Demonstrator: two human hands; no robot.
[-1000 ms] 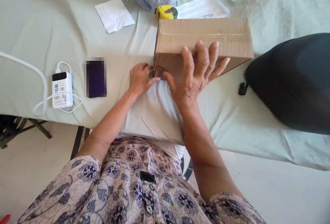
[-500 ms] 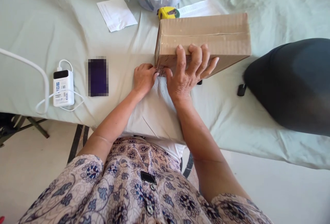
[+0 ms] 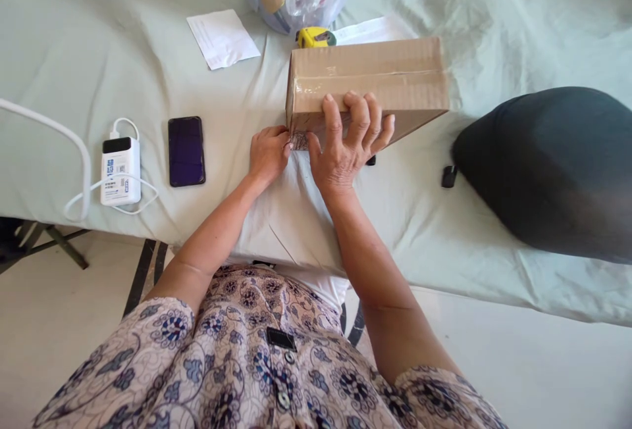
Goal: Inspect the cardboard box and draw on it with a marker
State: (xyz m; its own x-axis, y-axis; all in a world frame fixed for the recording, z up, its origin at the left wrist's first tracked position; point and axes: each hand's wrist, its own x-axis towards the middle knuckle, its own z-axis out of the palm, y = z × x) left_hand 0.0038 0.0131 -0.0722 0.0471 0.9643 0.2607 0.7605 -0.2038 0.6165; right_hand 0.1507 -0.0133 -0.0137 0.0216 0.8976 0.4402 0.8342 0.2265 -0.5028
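Note:
A brown cardboard box (image 3: pixel 368 67) stands on its narrow side on the cloth-covered table, a strip of clear tape along its upper face. My right hand (image 3: pixel 346 143) is spread against the near side, its fingertips hooked over the upper edge and its thumb low near the left corner. At that lower left corner, the curled fingers of my left hand (image 3: pixel 269 152) pinch the box's edge. Dark scribble-like marks show on the cardboard between the two hands. The box's far side and underside are hidden.
Behind the box are a yellow tape measure (image 3: pixel 315 37), papers (image 3: pixel 224 39) and a filled clear plastic tub (image 3: pixel 306 1). To the left lie a phone (image 3: pixel 186 151) and a white power bank (image 3: pixel 121 169) with a cable. A large black rounded object (image 3: pixel 548 172) sits right.
The view has shifted slightly, showing more of the tub. The box and both hands appear a little further left, with the grip much the same.

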